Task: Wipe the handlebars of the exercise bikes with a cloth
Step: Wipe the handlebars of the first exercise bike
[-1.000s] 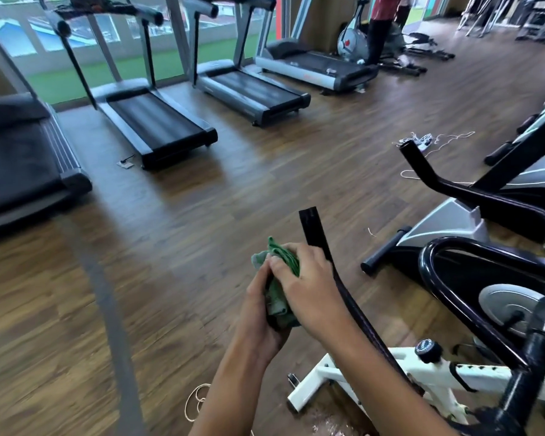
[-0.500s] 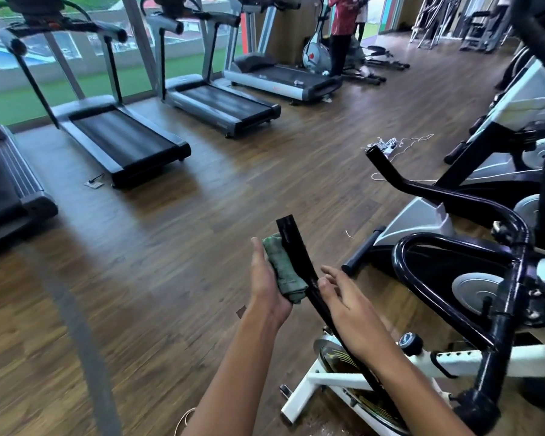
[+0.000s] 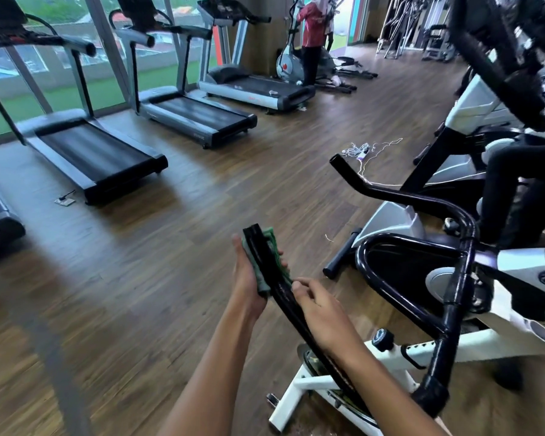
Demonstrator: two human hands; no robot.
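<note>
A white exercise bike [image 3: 472, 344] stands at the lower right with black handlebars. Its left handlebar arm [image 3: 258, 243] juts up toward the middle of the view. A green cloth [image 3: 272, 247] is wrapped under the end of that bar. My left hand [image 3: 249, 278] cups the cloth against the bar from the left side. My right hand [image 3: 318, 306] rests on the same bar just below the cloth, fingers curled loosely over it. The right handlebar arm [image 3: 387, 193] and the looped centre bar [image 3: 378, 278] stay untouched.
Three treadmills [image 3: 92, 155] line the window wall at the left and back. A second bike [image 3: 472, 127] stands at the far right. A tangle of white cord [image 3: 362, 151] lies on the wooden floor. A person in red [image 3: 312, 29] stands by an elliptical machine at the back.
The cloth has slid up to the tip of the left handlebar arm in my left hand. My right hand let go of the cloth and dropped lower on the bar. The view tilted upward.
</note>
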